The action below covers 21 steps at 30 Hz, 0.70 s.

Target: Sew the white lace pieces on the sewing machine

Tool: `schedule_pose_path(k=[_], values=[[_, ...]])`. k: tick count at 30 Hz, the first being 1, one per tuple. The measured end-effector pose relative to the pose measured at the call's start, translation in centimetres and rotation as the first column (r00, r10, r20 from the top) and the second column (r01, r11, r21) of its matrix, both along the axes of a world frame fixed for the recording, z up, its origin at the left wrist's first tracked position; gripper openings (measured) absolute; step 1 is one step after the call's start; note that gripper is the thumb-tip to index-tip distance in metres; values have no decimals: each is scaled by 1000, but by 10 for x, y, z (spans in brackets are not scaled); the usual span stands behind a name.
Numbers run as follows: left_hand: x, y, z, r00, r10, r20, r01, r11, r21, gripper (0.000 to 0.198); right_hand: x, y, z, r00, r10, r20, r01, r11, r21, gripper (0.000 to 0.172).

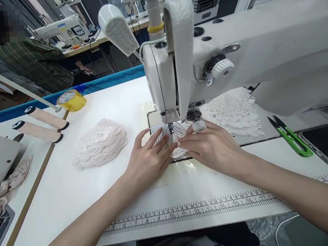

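Observation:
A small piece of white lace point(174, 135) lies under the presser foot point(170, 128) of a white sewing machine point(232, 52). My left hand point(148, 158) rests flat on the lace's left side, fingers stretched toward the needle. On the lace's right side lies my right hand point(212, 145), fingers pressed down on the fabric, a white ring-like guard point(199, 126) on one finger. Both hands pin the lace to the table.
A heap of lace pieces point(101, 143) sits left of my hands, another pile point(232, 111) behind the machine arm. Green thread snips point(293, 138) lie at right. Yellow tape roll point(71, 100) and two thread cones point(39, 124) stand at left. A printed ruler point(189, 210) runs along the table front. Another person point(32, 61) sits far left.

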<state>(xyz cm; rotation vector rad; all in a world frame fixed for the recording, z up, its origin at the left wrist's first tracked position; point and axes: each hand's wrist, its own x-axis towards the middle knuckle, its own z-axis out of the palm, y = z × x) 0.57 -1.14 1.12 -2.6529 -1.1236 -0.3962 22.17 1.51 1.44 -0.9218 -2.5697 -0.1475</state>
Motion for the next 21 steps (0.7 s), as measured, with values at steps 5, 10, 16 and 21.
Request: schedule_pose_path(k=[5, 10, 16, 21], values=[[0, 7, -2, 1000, 12, 13, -13, 1000, 17, 29, -1, 5, -3, 1000, 0, -12, 1, 997, 76, 22], [0, 14, -3, 1000, 26, 11, -26, 999, 29, 29, -2, 11, -6, 1000, -18, -5, 18, 991, 133, 22], [-2, 16, -9, 993, 26, 114, -22, 999, -39, 31, -3, 13, -9, 998, 9, -56, 0, 988, 157, 22], [2, 21, -8, 935, 136, 326, -31, 951, -309, 25, -3, 15, -9, 991, -58, -121, 63, 997, 36, 21]])
